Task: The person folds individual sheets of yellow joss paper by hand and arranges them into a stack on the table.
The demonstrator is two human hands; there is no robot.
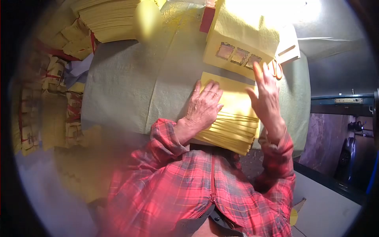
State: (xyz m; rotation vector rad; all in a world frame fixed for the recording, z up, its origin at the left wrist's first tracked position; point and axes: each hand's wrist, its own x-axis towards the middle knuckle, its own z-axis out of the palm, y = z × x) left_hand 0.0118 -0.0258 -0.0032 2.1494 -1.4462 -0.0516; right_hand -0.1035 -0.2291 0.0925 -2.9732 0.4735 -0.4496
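A fanned stack of yellow paper sheets (233,128) lies on the table close to my body, its near edges stepped like stairs. My left hand (202,106) rests flat on the left part of the top sheet, fingers stretched out. Over the right edge of the stack is my right hand (267,100), thumb and fingers apart, holding nothing visible; whether it touches the paper I cannot tell. Just beyond stands a thick yellow paper pile (244,33) with three printed squares along its near side. Orange-handled scissors (278,70) lie beside the right fingertips.
A greenish cloth (118,87) covers the table. At the upper left sits a tall stack of yellow paper (112,21), with red-tied bundles (53,75) further left. A blurred yellow shape (148,19) hangs near the top. A white box (289,53) stands behind the scissors.
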